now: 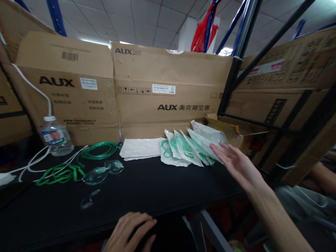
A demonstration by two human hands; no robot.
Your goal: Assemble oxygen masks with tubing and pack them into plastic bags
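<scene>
My right hand [233, 159] reaches out with its fingers stretched, against the near right end of a row of clear-and-white packets [183, 147] with green tubing inside. Whether it presses on the last packet [207, 134] I cannot tell. At the table's front edge is my left hand [132, 231], its fingers loosely bent and apart, holding nothing. Left of the packets lies a flat stack of white pouches [140, 148]. Farther left are a clear green oxygen mask [97, 175], coiled green tubing [101, 150], a bundle of green elastic strap [59, 174] and a small bent clear piece [90, 199].
A plastic bottle [56, 136] with a white tube in its cap stands at the back left. Cardboard panels [170, 105] wall off the black table [157, 185]. A dark rack post [238, 59] and stacked cartons [286, 91] rise on the right. Another person's arm [324, 178] shows at the right edge.
</scene>
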